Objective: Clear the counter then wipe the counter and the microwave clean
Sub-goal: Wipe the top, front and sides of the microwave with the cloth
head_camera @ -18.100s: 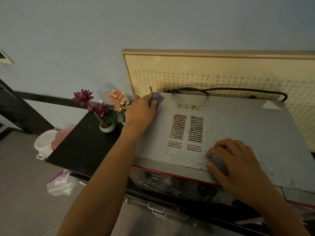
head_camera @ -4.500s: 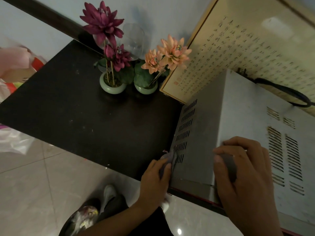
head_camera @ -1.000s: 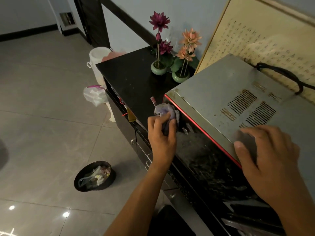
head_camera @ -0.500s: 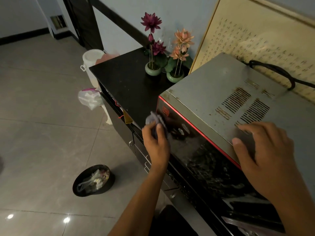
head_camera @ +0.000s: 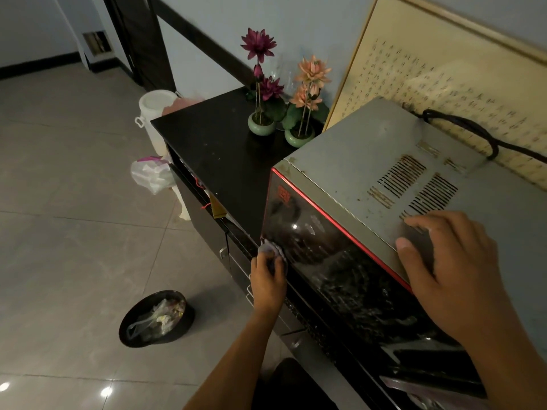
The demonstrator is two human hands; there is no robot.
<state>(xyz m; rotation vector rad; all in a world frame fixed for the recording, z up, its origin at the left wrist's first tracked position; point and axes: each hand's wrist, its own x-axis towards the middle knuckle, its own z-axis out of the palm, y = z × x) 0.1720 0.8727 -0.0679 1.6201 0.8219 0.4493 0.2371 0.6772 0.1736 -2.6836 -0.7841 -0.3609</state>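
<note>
The microwave [head_camera: 355, 161] has a dull grey top with rusty vents, a red front rim and a dark glossy door. It stands on the black counter [head_camera: 213, 149]. My left hand [head_camera: 268, 281] is shut on a small purple-grey cloth [head_camera: 270, 250] and presses it against the lower left corner of the microwave's front. My right hand [head_camera: 453, 270] lies flat on the front edge of the top, fingers spread over the vents, holding nothing.
Two small green pots with pink and purple flowers [head_camera: 276, 113] stand at the counter's back. A framed calligraphy panel [head_camera: 444, 63] leans behind the microwave, with a black cable [head_camera: 461, 128] across it. On the floor are a black bin [head_camera: 157, 318], a white bucket [head_camera: 155, 113] and a plastic bag [head_camera: 151, 173].
My left hand has slid the cloth down the left side of the microwave's front, from the top corner to the bottom corner. My right hand stays on the top.
</note>
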